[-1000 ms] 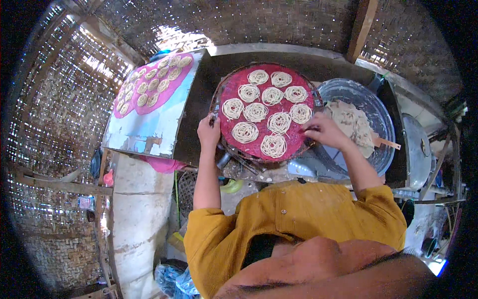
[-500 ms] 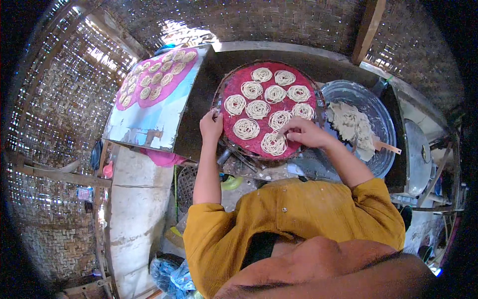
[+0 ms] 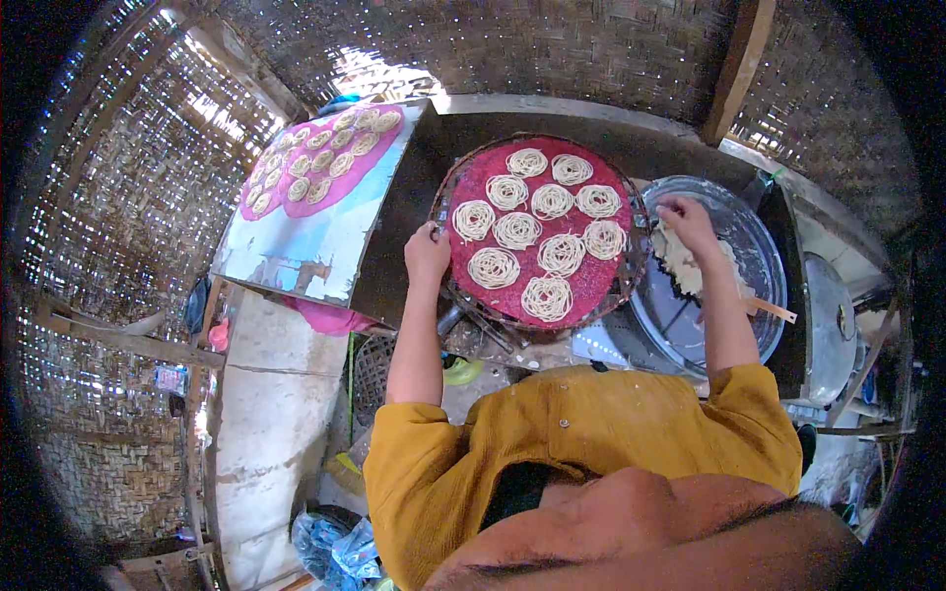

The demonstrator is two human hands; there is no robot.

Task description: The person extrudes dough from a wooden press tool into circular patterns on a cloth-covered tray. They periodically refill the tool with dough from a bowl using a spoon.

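Note:
My left hand (image 3: 428, 252) is closed on the left rim of a round woven tray (image 3: 631, 286). A red-pink sheet (image 3: 480, 231) lines the tray, and several pale coiled dough nests (image 3: 516, 230) lie spaced across it. The nearest coil (image 3: 547, 298) lies by the sheet's front edge. My right hand (image 3: 689, 221) hovers at the left part of a wide basin (image 3: 767, 234), with its fingers loosely bent and apart and no object visible in them. Below and beside it, a lump of pale dough (image 3: 731, 258) sits in the basin, partly hidden by my forearm.
At the left, a box with a worn blue-white top (image 3: 291, 254) bears pink sheets (image 3: 317, 201) with more coils. A light-coloured handle (image 3: 772, 309) sticks out of the dough. A large metal lid (image 3: 828, 325) stands at the right. Woven bamboo walls (image 3: 552, 59) enclose the space.
My right hand has left the nearest coil and moved right, over the basin. The left hand stays on the tray rim. The whole view has shifted slightly.

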